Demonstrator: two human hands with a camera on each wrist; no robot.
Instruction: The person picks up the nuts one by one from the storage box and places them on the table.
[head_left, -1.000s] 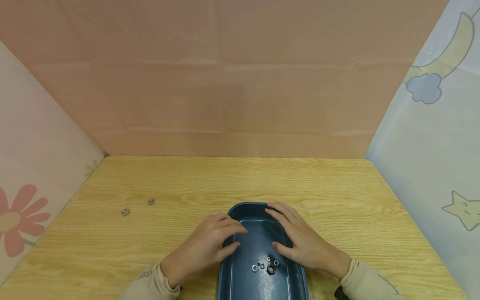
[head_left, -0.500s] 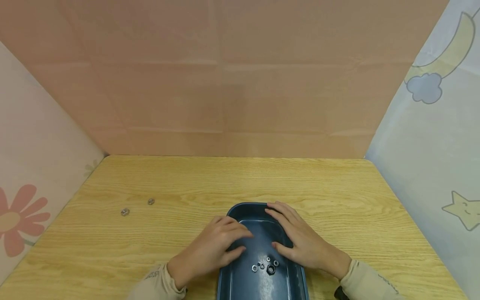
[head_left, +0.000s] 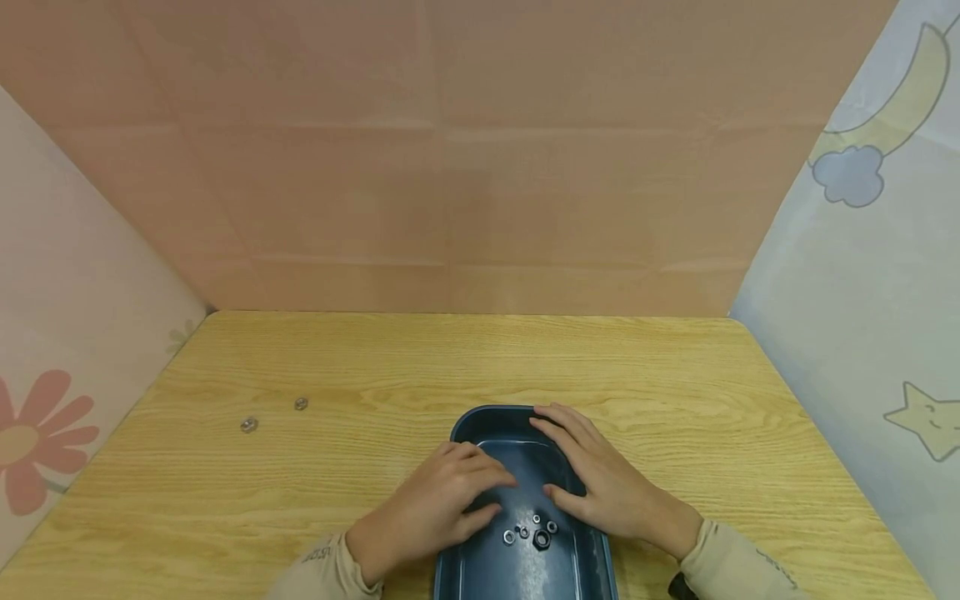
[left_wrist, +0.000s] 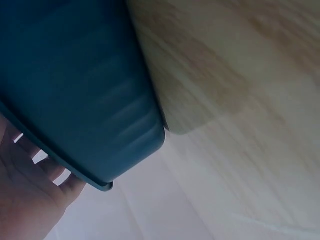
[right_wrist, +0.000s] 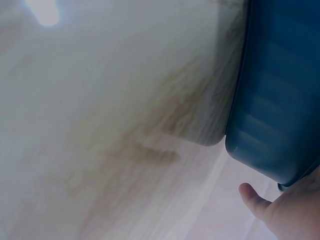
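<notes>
A deep dark-blue rectangular tray (head_left: 521, 454) stands on the table at the front middle. Several metal nuts of mixed sizes lie loose on its floor, among them one larger dark nut (head_left: 542, 539). My left hand (head_left: 442, 500) reaches across the left rim, thumb and forefinger apart above the tray floor, nothing between them. In the left wrist view its fingers show beyond the rim of the tray (left_wrist: 75, 75). My right hand (head_left: 600, 479) lies over the right rim, fingers spread toward the far corner and thumb pointing inward. The right wrist view shows the tray's outer wall (right_wrist: 285, 100).
Two silver nuts rest on the wood-grain table (head_left: 375, 367) to the left, a nearer nut (head_left: 249, 425) and a farther nut (head_left: 301, 403). A brown papered panel (head_left: 442, 167) rises behind the table. Patterned side walls (head_left: 862, 317) flank it.
My left hand has shifted right and a little toward me, farther over the tray. The right hand, the tray and the nuts stay where they were.
</notes>
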